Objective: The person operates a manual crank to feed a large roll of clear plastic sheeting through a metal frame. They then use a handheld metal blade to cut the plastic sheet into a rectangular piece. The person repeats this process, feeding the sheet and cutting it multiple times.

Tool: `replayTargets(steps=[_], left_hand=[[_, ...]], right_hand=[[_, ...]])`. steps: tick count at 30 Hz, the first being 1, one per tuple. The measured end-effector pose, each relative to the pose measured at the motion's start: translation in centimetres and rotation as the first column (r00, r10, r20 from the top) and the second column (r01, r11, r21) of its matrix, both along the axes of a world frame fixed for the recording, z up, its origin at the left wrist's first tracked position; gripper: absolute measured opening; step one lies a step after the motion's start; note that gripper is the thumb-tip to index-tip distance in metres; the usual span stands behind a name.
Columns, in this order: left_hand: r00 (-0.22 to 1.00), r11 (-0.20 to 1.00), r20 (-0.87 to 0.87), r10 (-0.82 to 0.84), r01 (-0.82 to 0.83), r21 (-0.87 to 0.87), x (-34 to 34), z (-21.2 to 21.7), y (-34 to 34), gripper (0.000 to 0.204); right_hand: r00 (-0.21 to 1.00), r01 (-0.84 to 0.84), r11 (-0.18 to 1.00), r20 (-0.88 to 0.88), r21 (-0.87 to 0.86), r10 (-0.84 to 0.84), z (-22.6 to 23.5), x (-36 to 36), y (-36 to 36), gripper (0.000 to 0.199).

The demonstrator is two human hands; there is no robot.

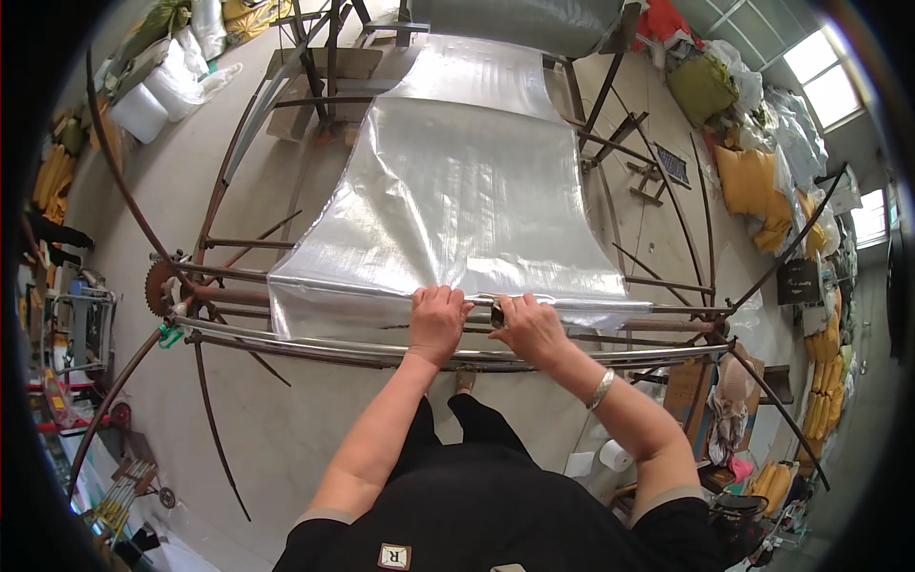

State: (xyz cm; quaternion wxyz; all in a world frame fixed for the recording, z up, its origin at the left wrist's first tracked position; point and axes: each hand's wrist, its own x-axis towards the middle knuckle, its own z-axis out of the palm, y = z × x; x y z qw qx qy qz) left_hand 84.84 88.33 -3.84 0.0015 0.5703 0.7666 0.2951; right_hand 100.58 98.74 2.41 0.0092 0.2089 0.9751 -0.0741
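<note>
A silvery, translucent plastic sheet point(457, 181) stretches from the far roll toward me, its near edge drawn over a thin horizontal bar point(372, 290). My left hand point(438, 326) is closed over that edge, fingers curled on the sheet and bar, with creases fanning out from it. Just to its right, my right hand point(530, 330) is closed at the same edge. A small dark ring-like thing point(498, 313), perhaps a tape roll, shows between its thumb and fingers. The fingertips of both hands are partly hidden.
Long shiny metal rails point(457, 357) run between me and the sheet. Thin rusty rods point(119, 181) splay outward at both ends, beside a toothed wheel point(164, 290) on the left. A large grey roll point(524, 24) sits at the back. Yellow bundles point(748, 186) line the right wall.
</note>
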Motion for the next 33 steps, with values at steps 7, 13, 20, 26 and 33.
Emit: replayTargets(steps=[7, 13, 20, 26, 33], left_hand=[[1.0, 0.997, -0.013, -0.019, 0.019, -0.069, 0.1, 0.7, -0.1, 0.025], [1.0, 0.997, -0.023, -0.013, 0.011, -0.078, 0.3, 1.0, -0.4, 0.031], [1.0, 1.0, 0.017, -0.018, 0.018, -0.017, 0.3, 0.6, -0.8, 0.036], [1.0, 0.999, -0.017, -0.017, 0.017, -0.029, 0.6, 0.8, -1.0, 0.038], [0.999, 0.999, -0.04, -0.017, 0.015, -0.046, 1.1, 0.2, -1.8, 0.039]], right_hand=[[0.981, 0.044, 0.924, -0.157, -0.379, -0.112, -1.8, 1.1, 3.3, 0.046], [0.977, 0.115, 0.869, -0.102, -0.481, -0.186, -3.3, 0.5, 4.2, 0.045], [0.955, 0.198, 0.962, -0.185, -0.187, -0.233, -4.8, -1.1, 1.5, 0.038], [0.923, 0.277, 0.954, -0.243, -0.117, -0.298, -3.9, 0.6, 1.7, 0.04], [0.873, 0.331, 0.94, -0.353, -0.083, -0.338, -5.1, 1.6, 0.3, 0.043]])
